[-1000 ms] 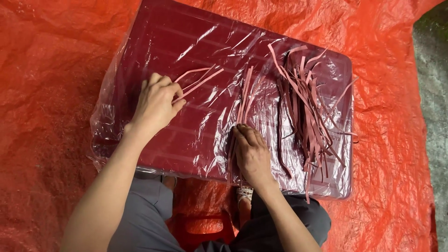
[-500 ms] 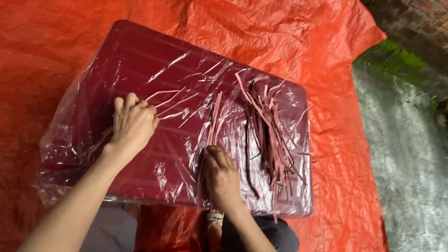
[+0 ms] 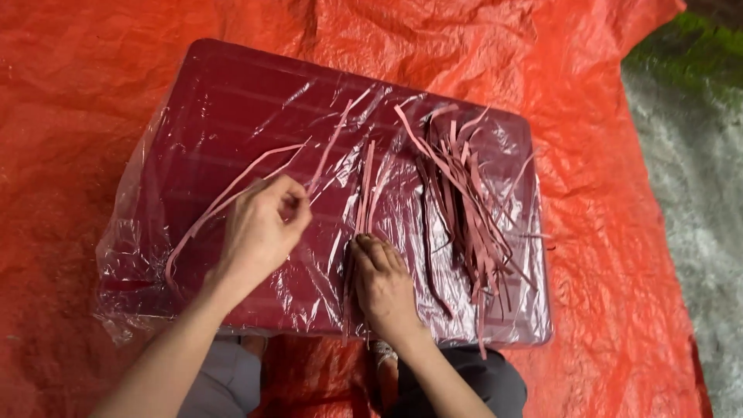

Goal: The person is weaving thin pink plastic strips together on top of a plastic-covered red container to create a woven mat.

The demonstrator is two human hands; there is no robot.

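Note:
A dark red board [image 3: 232, 101] wrapped in clear plastic film lies on an orange tarp. My left hand [image 3: 263, 228] is lifted a little above its middle, fingers pinched on a long pink strip [image 3: 232, 193] that trails off to the left. My right hand [image 3: 383, 282] lies flat near the board's front edge, pressing down the near ends of a few pink strips [image 3: 364, 190] that run away from me. A loose heap of several pink and dark strips [image 3: 464, 201] lies on the board's right side.
The crinkled orange tarp [image 3: 619, 232] spreads all around the board. Grey ground with green moss [image 3: 689, 101] shows at the right edge. My knees in grey trousers [image 3: 232, 379] sit just below the board's front edge.
My left hand has come off the board and pinched up a long pink strip. My right hand stays pressed on the strip ends. The camera view has shifted.

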